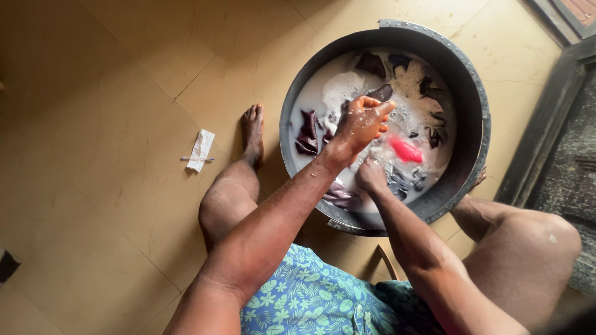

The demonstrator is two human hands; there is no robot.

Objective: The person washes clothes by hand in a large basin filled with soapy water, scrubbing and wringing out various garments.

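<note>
Basin [478, 111] of sudsy water between the knees, dark clothes [308, 131] soaking. Left hand [362, 123] above the suds, fingers curled round a dark cloth end [381, 93]. Right hand [371, 175] fisted in wet fabric; pink piece [405, 149] just beside its fingers.

Tan tiled floor [112, 80] under a round metal basin [475, 93], a bare foot [252, 133], a small white wrapper [200, 150]

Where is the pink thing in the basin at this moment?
In the head view, the pink thing lies in the soapy water on the right side of the metal basin, just right of the left hand and above the right hand.
</note>
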